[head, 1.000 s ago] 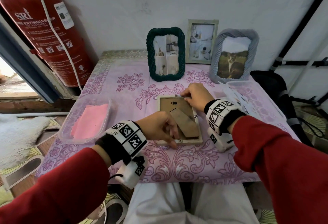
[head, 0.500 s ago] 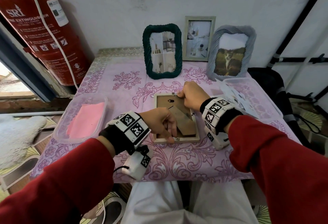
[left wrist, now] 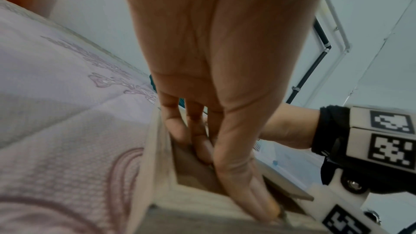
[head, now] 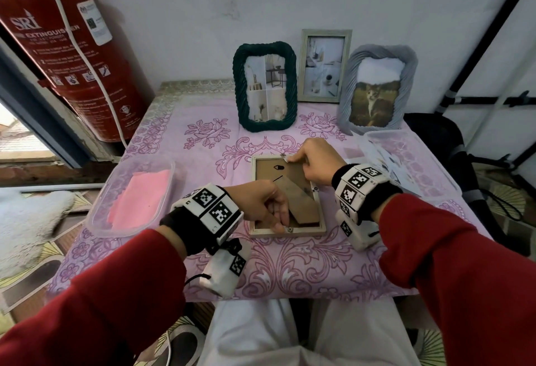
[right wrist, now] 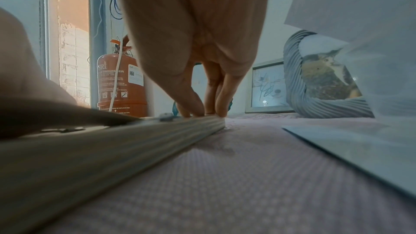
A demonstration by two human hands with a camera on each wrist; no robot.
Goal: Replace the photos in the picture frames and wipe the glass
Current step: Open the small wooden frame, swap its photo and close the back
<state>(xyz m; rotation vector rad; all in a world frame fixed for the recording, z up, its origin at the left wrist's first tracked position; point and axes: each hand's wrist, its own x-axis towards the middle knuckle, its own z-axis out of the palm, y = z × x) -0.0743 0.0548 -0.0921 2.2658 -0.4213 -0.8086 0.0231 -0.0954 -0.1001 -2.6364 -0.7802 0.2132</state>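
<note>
A pale wooden picture frame [head: 262,171] lies face down in the middle of the pink tablecloth, its brown backing and folded stand leg [head: 298,203] facing up. My left hand [head: 258,203] is over its near left part. The fingers [left wrist: 198,140] press into the recess on the backing, and the thumb reaches the small clip [head: 290,229] on the near rail [left wrist: 198,204]. My right hand [head: 314,159] is at the far right corner, where thumb and fingers [right wrist: 191,102] pinch the far rail [right wrist: 209,119] beside a small metal clip [head: 285,158].
Three frames stand at the back by the wall: dark green [head: 265,87], thin pale [head: 323,65] and grey with a cat photo [head: 377,90]. A clear tub [head: 98,220] with a pink cloth [head: 139,197] sits left, a clear tub [head: 435,174] of photos right. A red extinguisher [head: 66,55] stands far left.
Both hands stay on the face-down frame. My left thumb has slid a little toward the near clip; the right hand keeps its place at the far corner.
</note>
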